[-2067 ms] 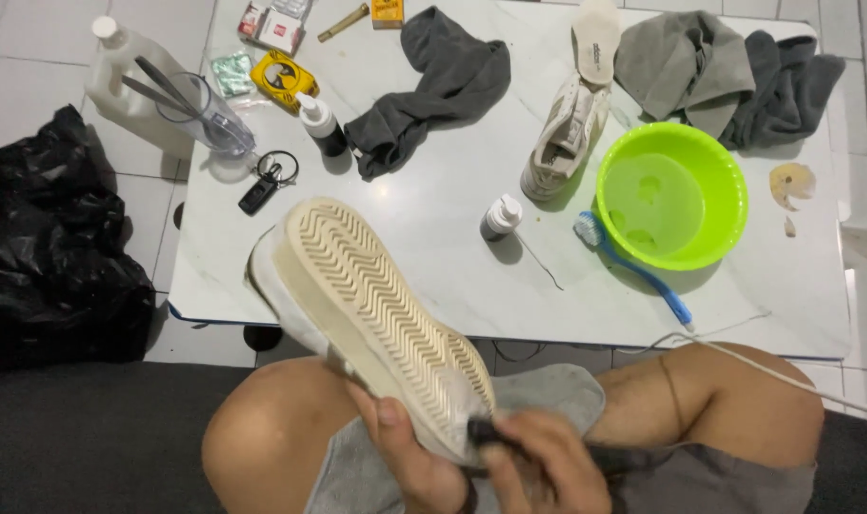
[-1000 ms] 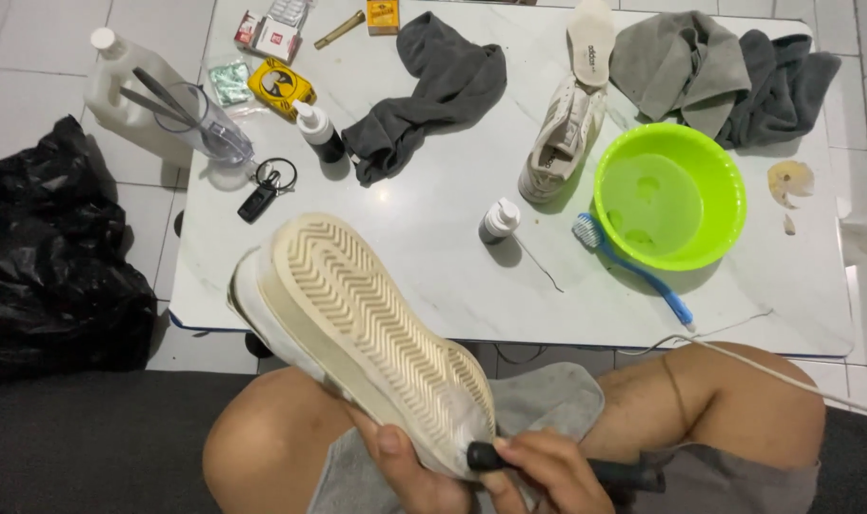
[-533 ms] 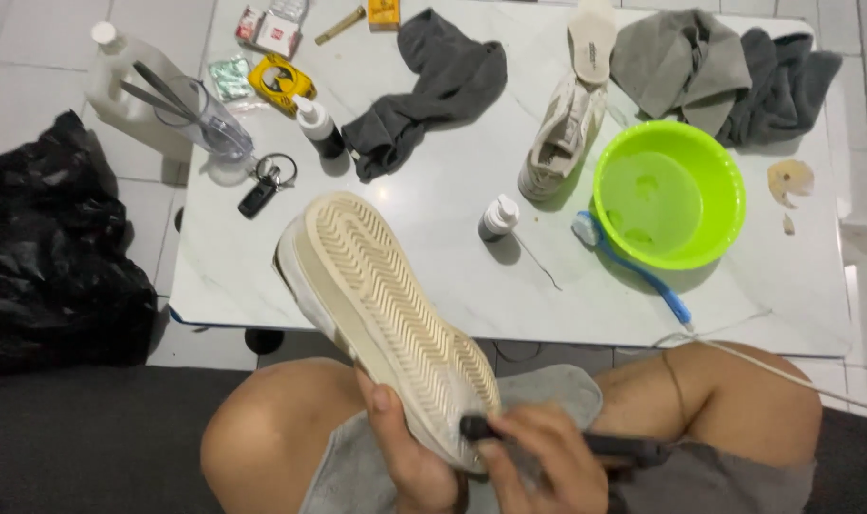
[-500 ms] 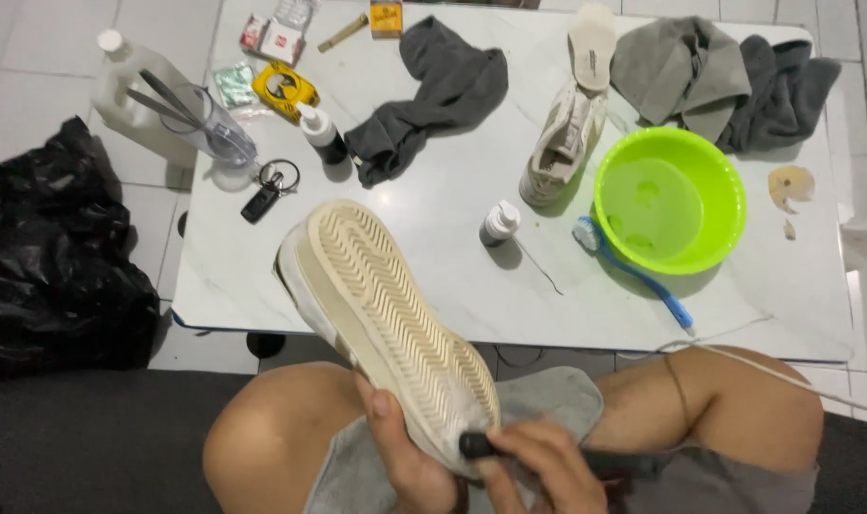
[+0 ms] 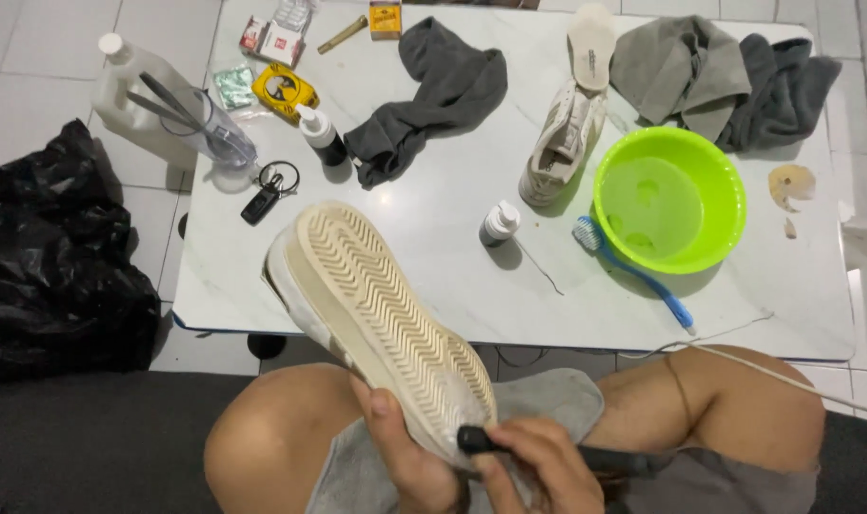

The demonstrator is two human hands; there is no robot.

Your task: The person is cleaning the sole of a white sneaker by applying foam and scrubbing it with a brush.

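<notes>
My left hand's fingers are wrapped around the heel end of the shoe, thumb lying along its edge, gripping it firmly. My right hand is clenched around a dark-handled brush, whose black tip touches the sole near the heel. The left hand sits low over my lap, where a grey cloth is spread across my knees.

Beyond my knees stands a white marble-look desk on a pale tiled floor. A black plastic bag slumps on the floor at its left. On the desk I see 1 lime-green basin holding a little water, with a blue toothbrush lying just beside it. The 2nd shoe stands near the basin, its insole resting behind it. A dark grey rag lies mid-desk, and 2 more cloths are bunched at the far right. 2 small white-capped bottles stand apart, a key bunch lies near the left edge, and a clear cup with tools sits against a white jug.

The shoe is held sole-up, tilted, toe pointing away toward the desk. Its cream sole has a herringbone tread, yellowed and dull, and the white sidewall looks scuffed grey.
</notes>
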